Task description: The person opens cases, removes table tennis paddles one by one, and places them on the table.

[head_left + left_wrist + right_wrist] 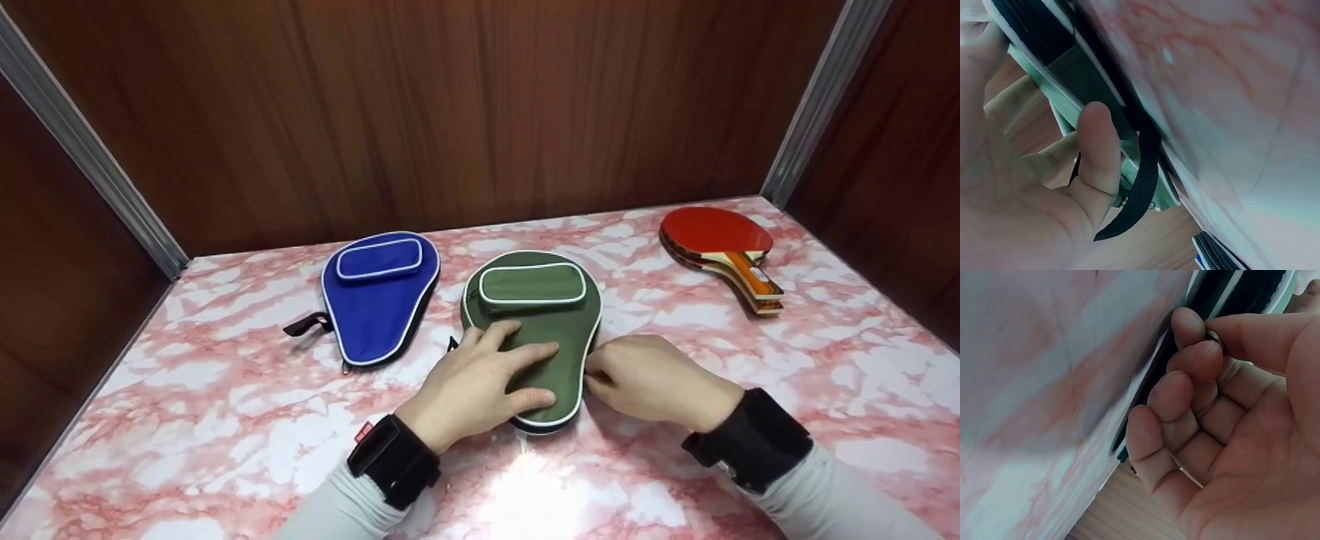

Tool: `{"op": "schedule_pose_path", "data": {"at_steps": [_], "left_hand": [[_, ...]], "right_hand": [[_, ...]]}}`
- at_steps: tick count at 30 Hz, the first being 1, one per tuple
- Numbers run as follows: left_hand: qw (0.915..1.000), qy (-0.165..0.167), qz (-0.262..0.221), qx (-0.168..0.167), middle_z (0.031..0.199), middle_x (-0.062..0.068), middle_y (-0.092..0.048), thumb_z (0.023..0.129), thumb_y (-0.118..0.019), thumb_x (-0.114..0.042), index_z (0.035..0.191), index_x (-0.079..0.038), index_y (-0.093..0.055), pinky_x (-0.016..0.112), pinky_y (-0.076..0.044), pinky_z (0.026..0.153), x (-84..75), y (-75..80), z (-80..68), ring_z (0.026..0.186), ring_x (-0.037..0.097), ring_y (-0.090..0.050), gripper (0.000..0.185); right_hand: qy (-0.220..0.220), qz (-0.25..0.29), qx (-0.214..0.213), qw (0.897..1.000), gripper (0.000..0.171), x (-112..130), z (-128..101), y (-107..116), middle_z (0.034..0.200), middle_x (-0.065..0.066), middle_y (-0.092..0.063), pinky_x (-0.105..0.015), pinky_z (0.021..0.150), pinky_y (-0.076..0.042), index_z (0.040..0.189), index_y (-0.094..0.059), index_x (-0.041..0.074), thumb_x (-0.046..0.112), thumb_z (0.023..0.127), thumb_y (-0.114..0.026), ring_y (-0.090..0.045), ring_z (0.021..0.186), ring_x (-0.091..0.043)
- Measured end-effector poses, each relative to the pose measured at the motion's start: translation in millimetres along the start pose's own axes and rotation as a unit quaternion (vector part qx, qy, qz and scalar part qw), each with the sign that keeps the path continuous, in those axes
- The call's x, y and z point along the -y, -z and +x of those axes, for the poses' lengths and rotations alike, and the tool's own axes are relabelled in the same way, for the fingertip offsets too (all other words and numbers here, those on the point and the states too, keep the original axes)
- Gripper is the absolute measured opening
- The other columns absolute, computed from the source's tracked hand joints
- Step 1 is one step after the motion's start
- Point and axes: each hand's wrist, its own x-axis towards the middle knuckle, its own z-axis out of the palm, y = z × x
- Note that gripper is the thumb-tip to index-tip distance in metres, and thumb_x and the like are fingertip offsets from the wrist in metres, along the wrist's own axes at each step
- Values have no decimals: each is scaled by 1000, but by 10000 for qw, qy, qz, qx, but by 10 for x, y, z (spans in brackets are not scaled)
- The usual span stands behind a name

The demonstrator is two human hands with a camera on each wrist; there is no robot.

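A green paddle case point(536, 330) with white piping and a small raised pocket lies on the table in front of me. My left hand point(480, 382) rests on its lower left part with the fingers spread. In the left wrist view, one finger lies along the case's side, near a black strap point(1143, 180) and a dark zipper point(1036, 28). At the right edge of the case, my right hand point(652, 379) has its fingers curled. The right wrist view shows thumb and forefinger pinching a small metal zipper pull point(1215, 337), mostly hidden by the fingers.
Left of the green case lies a blue paddle case point(382, 300) with a black strap. Two table tennis paddles point(716, 232), the upper one red, are stacked at the back right. Brown panels point(480, 112) stand behind and beside the marbled pink-and-white table point(225, 420).
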Motion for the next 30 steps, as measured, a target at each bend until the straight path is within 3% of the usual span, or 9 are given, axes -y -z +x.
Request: {"op": "schedule_pose_path", "data": {"at_steps": [10,20,27,30], "left_hand": [[9992,359,-179,-11,167,16,-48,103,-73,-57,159,-35,-62,57,-51,110,-117,-36,55,142,44,-54,62],[9978,596,287,-15,165,23,-48,105,-69,-58,163,-33,-57,60,-56,101,-215,-62,169,131,49,-63,64],[9966,672,447,-172,164,24,-49,105,-68,-60,162,-33,-57,60,-57,100,-222,-86,184,130,49,-64,64],[9956,783,463,-216,163,25,-50,105,-68,-60,161,-33,-58,59,-58,99,-248,-103,178,130,50,-65,63]], "right_hand": [[-36,-4,-28,10000,28,-42,-42,-16,65,14,-49,-42,64,-47,75,-65,25,11,97,-73,-53,62,-11],[-231,-128,-180,9995,23,-86,-51,15,65,11,-54,-45,62,-50,79,-68,22,10,97,-75,-62,64,-17],[-159,-132,-118,9997,25,-94,-51,42,63,12,-50,-42,60,-47,78,-68,23,9,96,-76,-55,61,-13],[-206,-178,-112,9996,22,-82,-47,37,65,11,-56,-45,61,-50,80,-70,23,10,97,-76,-61,63,-17]]}}
